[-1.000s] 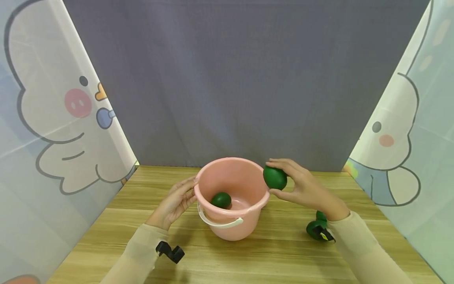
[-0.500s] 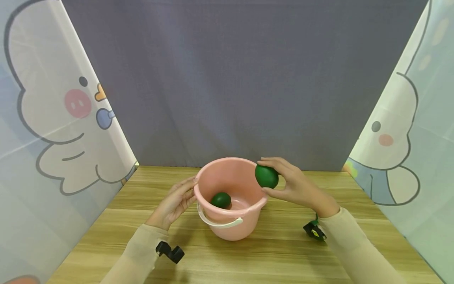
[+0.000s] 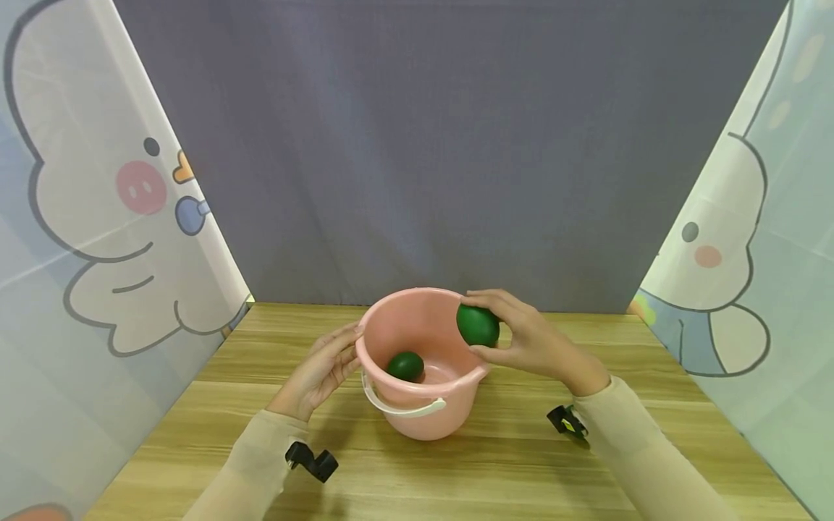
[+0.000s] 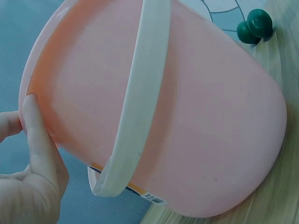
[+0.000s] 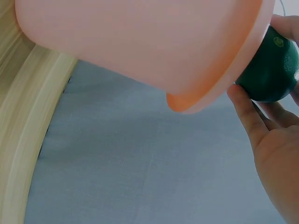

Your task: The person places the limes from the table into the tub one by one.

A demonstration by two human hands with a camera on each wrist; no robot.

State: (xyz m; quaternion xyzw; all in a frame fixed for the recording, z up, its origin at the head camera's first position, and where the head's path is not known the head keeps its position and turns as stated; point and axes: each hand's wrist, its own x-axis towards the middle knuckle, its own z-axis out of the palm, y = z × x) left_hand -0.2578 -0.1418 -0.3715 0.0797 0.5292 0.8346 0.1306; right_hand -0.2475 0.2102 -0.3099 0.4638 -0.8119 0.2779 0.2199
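A pink bucket (image 3: 426, 420) stands upright on the table, its white handle (image 4: 144, 88) hanging down at the front. My left hand (image 3: 323, 370) pinches the rim on the left side, one finger lying along the outside wall under the lip. One dark green avocado (image 3: 405, 367) lies at the bottom inside. My right hand (image 3: 537, 347) holds another dark green avocado (image 3: 478, 327) between thumb and fingers at the right rim, where it overlaps the opening. In the right wrist view this held avocado (image 5: 268, 70) shows a pale stem spot, right by the lip.
Two more green avocados (image 4: 258, 23) lie close together on the wooden table (image 3: 391, 485), mostly hidden behind the right sleeve (image 3: 641, 441) in the head view. A grey curtain (image 3: 417, 145) hangs at the back. Cartoon-printed cloths (image 3: 85, 202) flank both sides.
My right hand has moved left with the avocado, from just outside the bucket's right rim to over its opening. My left hand and the bucket stay put.
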